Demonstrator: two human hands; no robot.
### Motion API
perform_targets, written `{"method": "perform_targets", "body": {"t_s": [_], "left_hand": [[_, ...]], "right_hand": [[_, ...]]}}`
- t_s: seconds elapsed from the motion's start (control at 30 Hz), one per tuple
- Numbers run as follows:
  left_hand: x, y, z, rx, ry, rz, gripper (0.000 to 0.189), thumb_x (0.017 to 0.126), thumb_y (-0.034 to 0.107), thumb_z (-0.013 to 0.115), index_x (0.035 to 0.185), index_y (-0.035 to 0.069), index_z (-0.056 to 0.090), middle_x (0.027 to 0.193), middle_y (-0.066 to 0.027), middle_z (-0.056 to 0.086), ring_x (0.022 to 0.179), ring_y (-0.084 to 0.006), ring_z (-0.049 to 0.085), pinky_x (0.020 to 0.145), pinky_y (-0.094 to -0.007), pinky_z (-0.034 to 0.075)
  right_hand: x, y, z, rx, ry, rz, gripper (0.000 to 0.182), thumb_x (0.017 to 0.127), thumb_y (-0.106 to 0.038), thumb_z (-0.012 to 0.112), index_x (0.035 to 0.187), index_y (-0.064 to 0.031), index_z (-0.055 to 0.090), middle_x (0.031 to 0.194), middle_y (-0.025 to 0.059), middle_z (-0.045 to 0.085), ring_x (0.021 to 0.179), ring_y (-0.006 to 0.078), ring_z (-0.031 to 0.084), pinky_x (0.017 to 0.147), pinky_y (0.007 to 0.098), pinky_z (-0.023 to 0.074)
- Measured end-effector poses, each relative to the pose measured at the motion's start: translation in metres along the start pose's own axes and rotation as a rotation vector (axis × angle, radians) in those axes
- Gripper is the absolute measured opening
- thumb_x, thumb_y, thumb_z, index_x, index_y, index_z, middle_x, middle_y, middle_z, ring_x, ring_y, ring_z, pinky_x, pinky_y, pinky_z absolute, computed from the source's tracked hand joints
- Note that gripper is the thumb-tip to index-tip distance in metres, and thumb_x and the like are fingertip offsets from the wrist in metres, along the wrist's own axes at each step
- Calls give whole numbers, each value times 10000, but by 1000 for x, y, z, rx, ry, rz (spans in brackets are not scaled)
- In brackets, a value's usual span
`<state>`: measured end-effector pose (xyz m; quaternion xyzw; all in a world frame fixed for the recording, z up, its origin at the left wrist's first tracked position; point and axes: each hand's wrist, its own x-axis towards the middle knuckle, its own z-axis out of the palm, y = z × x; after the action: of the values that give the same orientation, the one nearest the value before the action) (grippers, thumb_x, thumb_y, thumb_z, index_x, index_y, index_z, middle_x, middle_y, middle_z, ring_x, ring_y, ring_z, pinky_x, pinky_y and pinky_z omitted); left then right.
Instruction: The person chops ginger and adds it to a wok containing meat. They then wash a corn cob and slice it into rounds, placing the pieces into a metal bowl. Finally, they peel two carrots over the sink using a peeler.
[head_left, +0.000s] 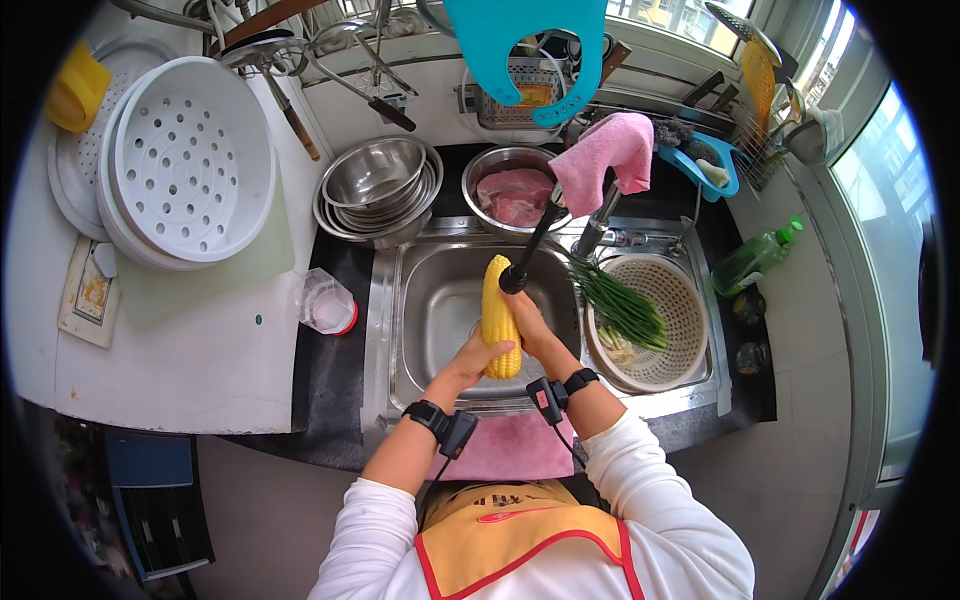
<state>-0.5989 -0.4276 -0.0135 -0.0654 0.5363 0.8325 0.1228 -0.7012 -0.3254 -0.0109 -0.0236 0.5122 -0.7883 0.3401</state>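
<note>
A husked ear of yellow corn (500, 322) is held over the left basin of a stainless steel sink (431, 330). My left hand (474, 355) grips its lower part, with the thumb lying across the kernels. On the other side, my right hand (528, 321) is against the corn's right flank, its fingers partly hidden behind the ear and the faucet. The black faucet spout (514, 279) points down right beside the upper part of the corn. Whether water is running cannot be made out.
Right of the basin, a plastic colander (686, 322) holds green chives (622, 300). Behind the sink stand a steel bowl with raw meat (516, 195) and stacked steel bowls (375, 180). A pink cloth (607, 157) drapes the faucet. A green bottle (754, 259) stands at right.
</note>
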Motion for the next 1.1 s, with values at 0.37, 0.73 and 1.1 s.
{"method": "perform_targets", "body": {"t_s": [0.37, 0.73, 1.1], "left_hand": [[18, -4, -9, -667, 240, -202, 522, 884, 488, 488, 1212, 83, 451, 1075, -124, 586, 949, -259, 599, 804, -440, 514], [52, 20, 15, -459, 551, -113, 445, 937, 457, 406, 1172, 83, 461, 1129, -138, 565, 926, -293, 622, 709, -452, 560], [55, 12, -21, 650, 436, 109, 600, 902, 564, 439, 1057, 3, 586, 1017, -117, 648, 916, -259, 645, 751, -368, 499]], "right_hand": [[30, -7, 5, -57, 476, -369, 425, 840, -201, 667, 1146, -32, 425, 970, 95, 557, 851, 191, 576, 743, 333, 484], [5, -38, -9, 236, 545, -401, 532, 790, -222, 732, 1179, -65, 405, 1019, 64, 525, 948, 193, 555, 810, 333, 460], [20, -21, -11, 452, 597, -209, 392, 803, -250, 712, 1055, -49, 490, 904, 59, 570, 801, 199, 597, 668, 361, 505]]}}
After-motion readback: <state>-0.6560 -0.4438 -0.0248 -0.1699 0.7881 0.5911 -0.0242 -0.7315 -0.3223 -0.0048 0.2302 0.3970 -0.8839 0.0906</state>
